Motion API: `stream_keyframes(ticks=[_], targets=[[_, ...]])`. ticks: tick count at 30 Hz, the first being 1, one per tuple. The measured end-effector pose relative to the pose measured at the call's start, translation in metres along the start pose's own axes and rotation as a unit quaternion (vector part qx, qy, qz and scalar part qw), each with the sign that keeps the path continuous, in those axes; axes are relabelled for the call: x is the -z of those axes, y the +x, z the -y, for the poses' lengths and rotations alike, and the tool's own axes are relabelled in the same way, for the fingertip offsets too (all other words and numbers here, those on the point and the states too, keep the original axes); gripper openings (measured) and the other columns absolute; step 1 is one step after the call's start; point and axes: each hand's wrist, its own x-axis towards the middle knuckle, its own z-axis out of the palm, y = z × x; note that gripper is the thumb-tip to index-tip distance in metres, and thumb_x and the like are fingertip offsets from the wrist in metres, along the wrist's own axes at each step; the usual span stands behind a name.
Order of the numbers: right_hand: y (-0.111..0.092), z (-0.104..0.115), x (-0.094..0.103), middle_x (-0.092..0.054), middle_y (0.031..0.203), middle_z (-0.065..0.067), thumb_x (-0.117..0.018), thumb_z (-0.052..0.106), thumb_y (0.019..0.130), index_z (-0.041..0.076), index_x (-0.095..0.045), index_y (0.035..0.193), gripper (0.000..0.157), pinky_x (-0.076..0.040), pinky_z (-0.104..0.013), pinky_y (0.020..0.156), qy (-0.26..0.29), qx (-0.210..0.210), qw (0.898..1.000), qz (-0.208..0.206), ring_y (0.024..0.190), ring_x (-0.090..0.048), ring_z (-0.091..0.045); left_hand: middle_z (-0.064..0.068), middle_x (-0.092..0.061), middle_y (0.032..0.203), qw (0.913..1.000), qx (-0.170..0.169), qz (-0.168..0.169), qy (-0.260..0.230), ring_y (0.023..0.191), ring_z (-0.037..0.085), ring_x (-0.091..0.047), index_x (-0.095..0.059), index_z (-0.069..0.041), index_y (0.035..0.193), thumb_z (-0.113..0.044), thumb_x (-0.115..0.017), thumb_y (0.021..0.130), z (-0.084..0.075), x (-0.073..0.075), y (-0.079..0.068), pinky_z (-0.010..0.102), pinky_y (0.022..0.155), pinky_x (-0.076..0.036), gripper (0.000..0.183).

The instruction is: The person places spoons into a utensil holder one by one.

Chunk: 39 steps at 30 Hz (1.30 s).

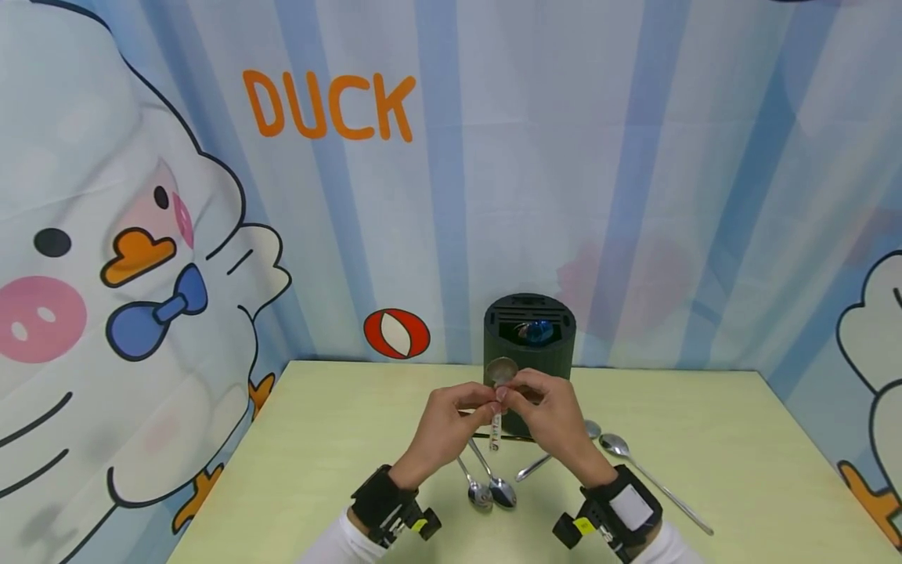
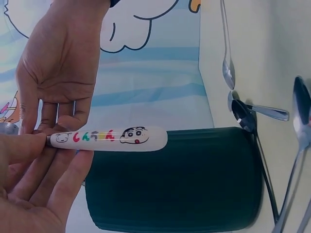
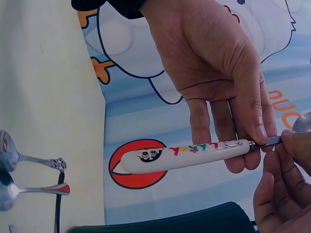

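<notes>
Both hands hold a spoon (image 1: pixel 502 370) up above the table, its metal bowl upward and its handle hanging down. The white handle (image 2: pixel 109 139) carries colourful lettering and a cartoon face. My left hand (image 1: pixel 447 427) pinches the spoon from the left with thumb and fingers. From the other side, my right hand (image 1: pixel 550 411) pinches it too, near the metal neck (image 3: pixel 265 142) just above the handle. Directly behind the hands stands a dark green container (image 1: pixel 530 352) with a slotted top and an opening. Fingers partly hide the neck in the head view.
Two metal spoons (image 1: pixel 503 492) lie side by side below the hands. Another spoon (image 1: pixel 533 468) lies partly under the right hand, and a long-handled spoon (image 1: pixel 615 445) lies to its right. A dark spoon (image 2: pixel 243 114) rests near the container. A printed curtain (image 1: pixel 528 157) hangs behind the table (image 1: pixel 352 439).
</notes>
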Motion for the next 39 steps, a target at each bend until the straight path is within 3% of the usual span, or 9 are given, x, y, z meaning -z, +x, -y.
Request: stream_keyframes(ticks=[4,11,14,18,25,30,33,37,39], targets=[[0.004,0.001,0.005,-0.065,0.082,-0.008,-0.063,0.001,0.084,0.004,-0.067,0.084,0.005,-0.056,-0.039,0.068,-0.003,0.01,1.0,-0.003,0.076,-0.062,-0.018,-0.005,-0.067,0.093,0.9999,-0.011,-0.008,0.004,0.088,0.01,-0.06,-0.067,-0.017,0.102,-0.015,-0.062,0.089,-0.004,-0.001,0.006,0.028,0.07,-0.055,0.014],[0.013,0.005,0.014,-0.066,0.082,-0.01,-0.064,-0.001,0.083,0.003,-0.067,0.084,0.005,-0.056,-0.041,0.069,-0.012,0.027,1.0,-0.012,0.076,-0.064,-0.019,0.009,-0.066,0.09,0.9993,-0.034,-0.014,0.007,0.086,0.019,-0.061,-0.066,-0.004,0.101,-0.003,-0.06,0.088,-0.045,0.006,0.013,0.028,0.068,-0.055,0.014],[0.017,0.002,0.017,-0.066,0.082,-0.007,-0.064,0.002,0.084,0.006,-0.067,0.083,0.005,-0.055,-0.041,0.067,-0.021,0.021,0.999,-0.012,0.076,-0.064,-0.017,0.008,-0.066,0.089,0.9988,-0.044,-0.019,0.006,0.085,0.017,-0.061,-0.066,-0.005,0.101,-0.005,-0.061,0.088,-0.044,0.006,0.019,0.028,0.066,-0.055,0.014],[0.025,-0.007,0.021,-0.065,0.082,-0.004,-0.064,0.006,0.086,0.009,-0.067,0.084,0.005,-0.054,-0.04,0.065,-0.02,0.016,1.0,-0.015,0.075,-0.063,-0.014,0.002,-0.066,0.088,0.9983,-0.051,-0.027,0.006,0.081,0.013,-0.061,-0.066,-0.011,0.101,-0.011,-0.062,0.089,-0.03,0.002,0.03,0.029,0.064,-0.055,0.013],[0.041,-0.026,0.028,-0.065,0.085,0.0,-0.063,0.015,0.087,0.013,-0.068,0.09,0.006,-0.052,-0.034,0.063,0.007,0.0,1.0,-0.009,0.073,-0.061,-0.013,0.012,-0.063,0.091,0.9973,-0.064,-0.035,0.006,0.08,0.019,-0.06,-0.063,-0.004,0.102,-0.005,-0.059,0.089,-0.062,0.006,0.039,0.027,0.067,-0.054,0.013],[0.05,-0.026,0.033,-0.063,0.084,-0.001,-0.063,0.02,0.088,0.013,-0.068,0.09,0.008,-0.05,-0.033,0.06,0.008,0.003,1.0,-0.014,0.071,-0.059,-0.02,0.007,-0.063,0.095,0.9957,-0.08,-0.045,0.014,0.086,0.018,-0.06,-0.063,-0.01,0.106,-0.018,-0.059,0.091,-0.037,0.0,0.054,0.03,0.069,-0.054,0.017],[0.055,-0.024,0.036,-0.062,0.082,-0.001,-0.063,0.02,0.088,0.013,-0.067,0.089,0.008,-0.048,-0.034,0.057,-0.01,0.014,1.0,-0.018,0.069,-0.057,-0.021,0.0,-0.063,0.099,0.9923,-0.111,-0.054,0.009,0.088,0.012,-0.059,-0.062,-0.017,0.11,-0.029,-0.058,0.092,0.013,-0.01,0.072,0.027,0.067,-0.053,0.023],[0.062,-0.016,0.039,-0.061,0.082,-0.004,-0.062,0.016,0.089,0.01,-0.065,0.088,0.007,-0.048,-0.033,0.057,-0.025,0.024,0.999,-0.014,0.07,-0.057,-0.021,-0.004,-0.061,0.1,0.9914,-0.119,-0.052,-0.017,0.089,0.008,-0.058,-0.061,-0.021,0.113,-0.039,-0.057,0.091,0.05,-0.016,0.09,0.024,0.067,-0.053,0.029],[0.065,-0.007,0.041,-0.061,0.082,-0.008,-0.061,0.011,0.089,0.006,-0.064,0.09,0.006,-0.048,-0.033,0.057,-0.025,0.029,0.999,-0.011,0.071,-0.058,-0.024,-0.002,-0.061,0.098,0.9924,-0.109,-0.051,-0.027,0.088,0.009,-0.058,-0.062,-0.02,0.112,-0.038,-0.057,0.091,0.032,-0.01,0.09,0.026,0.068,-0.054,0.028]])
